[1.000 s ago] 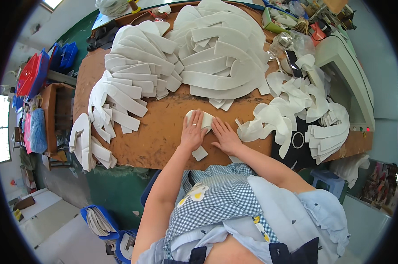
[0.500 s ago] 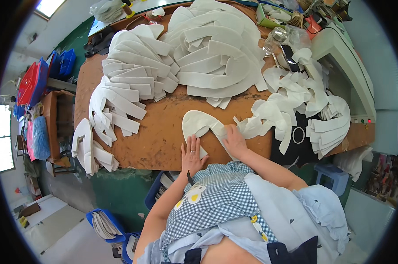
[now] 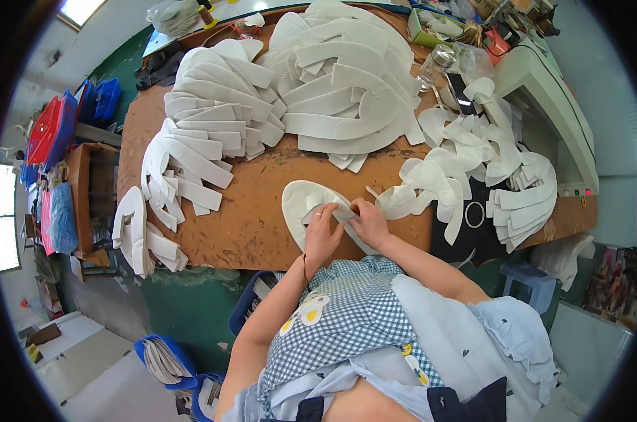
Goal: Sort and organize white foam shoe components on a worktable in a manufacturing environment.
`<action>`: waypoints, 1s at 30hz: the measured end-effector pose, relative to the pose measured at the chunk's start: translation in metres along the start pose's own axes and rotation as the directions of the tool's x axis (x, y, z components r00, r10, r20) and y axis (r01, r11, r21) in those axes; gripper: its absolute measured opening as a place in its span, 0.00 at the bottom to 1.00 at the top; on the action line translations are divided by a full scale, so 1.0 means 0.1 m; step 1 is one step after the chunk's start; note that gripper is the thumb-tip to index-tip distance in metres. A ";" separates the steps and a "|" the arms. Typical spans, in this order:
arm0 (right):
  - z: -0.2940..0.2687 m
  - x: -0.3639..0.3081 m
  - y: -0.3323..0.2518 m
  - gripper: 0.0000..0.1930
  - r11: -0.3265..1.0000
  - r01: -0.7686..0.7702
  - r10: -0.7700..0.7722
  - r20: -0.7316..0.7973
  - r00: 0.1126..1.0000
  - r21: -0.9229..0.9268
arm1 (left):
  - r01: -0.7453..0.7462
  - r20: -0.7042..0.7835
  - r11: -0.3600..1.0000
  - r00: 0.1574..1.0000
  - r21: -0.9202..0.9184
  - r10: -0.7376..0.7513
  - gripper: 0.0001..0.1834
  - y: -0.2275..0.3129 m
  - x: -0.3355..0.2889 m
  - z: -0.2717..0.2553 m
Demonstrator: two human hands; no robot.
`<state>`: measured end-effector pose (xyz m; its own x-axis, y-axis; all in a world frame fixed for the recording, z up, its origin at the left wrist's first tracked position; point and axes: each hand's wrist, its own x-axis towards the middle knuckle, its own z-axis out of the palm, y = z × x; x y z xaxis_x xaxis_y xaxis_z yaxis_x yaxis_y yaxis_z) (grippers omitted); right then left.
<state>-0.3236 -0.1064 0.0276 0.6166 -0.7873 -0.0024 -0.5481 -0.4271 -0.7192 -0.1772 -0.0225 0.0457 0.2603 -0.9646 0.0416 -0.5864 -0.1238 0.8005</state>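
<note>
A curved, U-shaped white piece of thick, soft-looking material point(image 3: 297, 199) lies on the brown worktable near its front edge. My left hand point(image 3: 323, 232) has come over the inner side of it, fingers bent and fingertips at the piece's right arm. Beside it, my right hand point(image 3: 370, 224) pinches the outer edge of that same arm. Both sets of fingertips nearly meet, and they hide the part they hold. Thinner white cut-outs point(image 3: 427, 184) lie loosely bunched just right of my right hand.
Overlapping white U-shaped pieces form a large pile point(image 3: 354, 77) at the back and a fanned row point(image 3: 206, 105) down the left. A smaller stack point(image 3: 530, 204) sits at the right by a black sheet point(image 3: 466, 239) and a beige machine point(image 3: 544, 98). A phone point(image 3: 461, 93) lies farther back.
My left hand has moved up and right from the table edge onto the piece's right arm. My right hand has shifted slightly left. The piece has turned a little, its curve moving left.
</note>
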 end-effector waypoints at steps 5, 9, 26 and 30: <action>-0.14 0.23 -0.09 0.12 0.810 -0.296 0.222 0.203 0.954 0.505 | -0.057 -0.056 0.997 0.997 -0.045 0.055 0.28 0.07 0.11 -0.04; -0.16 0.31 0.01 0.12 0.690 -0.282 0.125 0.275 0.953 0.666 | 0.039 0.025 0.996 0.999 -0.084 -0.037 0.28 0.17 0.16 -0.16; -0.25 0.46 -0.17 0.15 0.741 -0.289 0.112 0.312 0.943 0.606 | 0.223 -0.046 0.772 0.950 -0.596 -0.310 0.05 -0.11 0.13 -0.12; -0.28 0.46 -0.25 0.15 0.777 -0.276 0.095 0.329 0.940 0.565 | 0.202 -0.070 0.741 0.945 -0.641 -0.319 0.04 -0.16 0.12 -0.11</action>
<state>-0.2976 -0.1445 0.0646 0.7134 -0.6338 -0.2989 -0.2769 0.1370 -0.9511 -0.1563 -0.0293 0.0395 0.4869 -0.8560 -0.1736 0.1098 -0.1372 0.9844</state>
